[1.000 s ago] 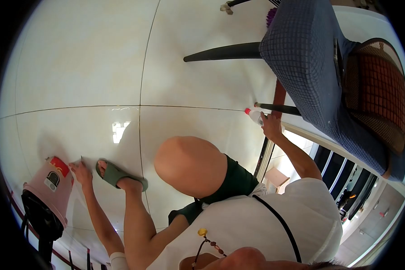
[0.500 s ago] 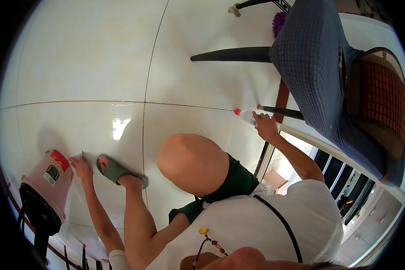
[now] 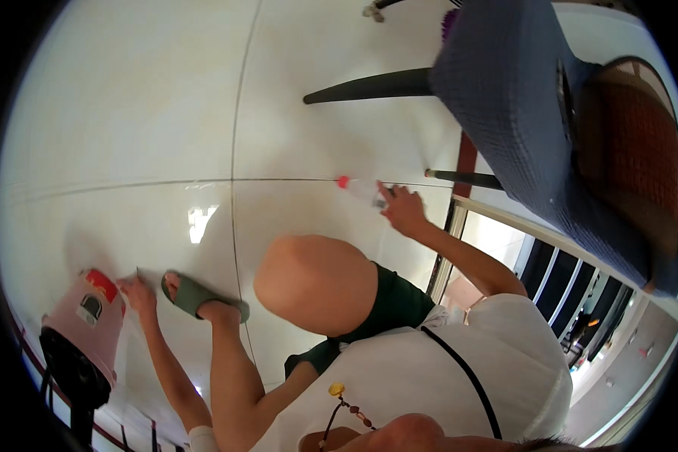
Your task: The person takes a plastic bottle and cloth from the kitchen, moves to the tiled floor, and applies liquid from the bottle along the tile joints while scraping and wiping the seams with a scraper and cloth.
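Note:
My right hand (image 3: 404,212) is closed around the lower part of a clear plastic bottle (image 3: 360,190) with a red cap, just above the tiled floor. The bottle is slightly blurred. My left hand (image 3: 138,295) reaches down beside a pink bin (image 3: 90,313). Its fingers are pinched together near a small dark point, and what they hold, if anything, is too small to make out. A black liner (image 3: 75,365) shows at the mouth of the bin.
A chair with a grey-blue cover (image 3: 497,98) stands at the right, its black leg (image 3: 365,87) reaching across the floor (image 3: 128,105). My green sandal (image 3: 196,294) is near my left hand. Behind my right arm is a doorway frame (image 3: 448,248).
My right hand has moved left with the bottle, away from the chair leg and doorway. My left hand stays beside the bin. The whole view has shifted slightly.

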A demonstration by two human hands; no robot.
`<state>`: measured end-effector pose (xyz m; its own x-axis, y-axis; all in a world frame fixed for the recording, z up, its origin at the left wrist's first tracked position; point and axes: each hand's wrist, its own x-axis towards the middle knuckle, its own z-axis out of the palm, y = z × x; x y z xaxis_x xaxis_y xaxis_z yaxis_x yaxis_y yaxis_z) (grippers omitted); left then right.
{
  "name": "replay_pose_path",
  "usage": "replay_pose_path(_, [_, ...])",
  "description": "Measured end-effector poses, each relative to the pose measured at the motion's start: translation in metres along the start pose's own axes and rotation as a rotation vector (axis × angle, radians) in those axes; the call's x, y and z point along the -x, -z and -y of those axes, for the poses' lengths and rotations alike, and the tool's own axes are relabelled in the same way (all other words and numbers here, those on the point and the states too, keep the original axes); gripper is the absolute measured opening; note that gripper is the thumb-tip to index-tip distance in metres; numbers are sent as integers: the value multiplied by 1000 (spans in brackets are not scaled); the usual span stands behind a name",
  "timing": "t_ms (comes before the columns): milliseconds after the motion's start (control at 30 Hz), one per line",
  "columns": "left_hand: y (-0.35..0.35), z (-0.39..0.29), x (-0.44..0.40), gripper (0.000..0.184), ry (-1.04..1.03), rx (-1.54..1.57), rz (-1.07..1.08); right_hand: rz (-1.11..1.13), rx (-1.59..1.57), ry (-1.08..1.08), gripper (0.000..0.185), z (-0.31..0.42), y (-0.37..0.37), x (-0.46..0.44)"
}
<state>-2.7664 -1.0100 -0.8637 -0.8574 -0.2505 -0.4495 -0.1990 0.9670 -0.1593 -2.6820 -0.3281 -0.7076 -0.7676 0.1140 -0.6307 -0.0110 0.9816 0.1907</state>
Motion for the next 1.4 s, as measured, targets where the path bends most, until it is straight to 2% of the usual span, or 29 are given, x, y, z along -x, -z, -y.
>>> replay_pose_path(133, [-8, 12, -6, 28, -48, -34, 13, -32, -180, 5, 82, 41, -11, -10])
replay_pose_path(233, [-2, 12, -8, 30, -23, -41, 103, -122, -252, 17, 81, 61, -18, -9])
replay_pose_path(333, [-6, 18, -6, 31, -57, -57, 58, -124, -313, -28, 84, 64, -33, -1])
replay_pose_path(433, [-20, 30, -12, 31, -120, -81, -27, -70, -447, -186, 85, 47, -51, 14])
replay_pose_path(533, [-34, 39, -19, 32, -203, -109, -143, -160, -640, -336, 82, 24, -85, 33])
replay_pose_path(567, [-33, 43, -21, 32, -191, -112, -100, -73, -736, -438, 79, 16, -90, 40])
replay_pose_path(700, [-13, 29, -15, 32, -167, -124, 19, -67, -749, -748, 84, -8, -122, 56])
replay_pose_path(800, [2, 20, -12, 32, -156, -100, 84, -106, -669, -917, 83, -36, -149, 64])
replay_pose_path(867, [16, 11, -8, 32, -144, -86, 116, -46, -646, -1048, 78, -62, -163, 67])
replay_pose_path(967, [26, 4, -9, 32, -138, -57, 157, -13, -563, -1110, 78, -101, -174, 72])
replay_pose_path(1067, [-10, 40, -22, 32, -302, -245, 49, -72, -565, -1129, 76, -124, -187, 70])
replay_pose_path(1167, [34, 7, -9, 31, -223, -112, 157, -98, -659, -1160, 79, -111, -201, 66])
replay_pose_path(1267, [-1, 51, -31, 30, -565, -591, 146, -136, -768, -1168, 89, -80, -210, 58])
replay_pose_path(1367, [49, 4, -26, 29, -227, 143, -53, -130, -884, -1172, 94, -42, -192, 50])
replay_pose_path(1400, [68, -22, -28, 29, -234, 222, -81, -101, -948, -1181, 95, -31, -173, 49])
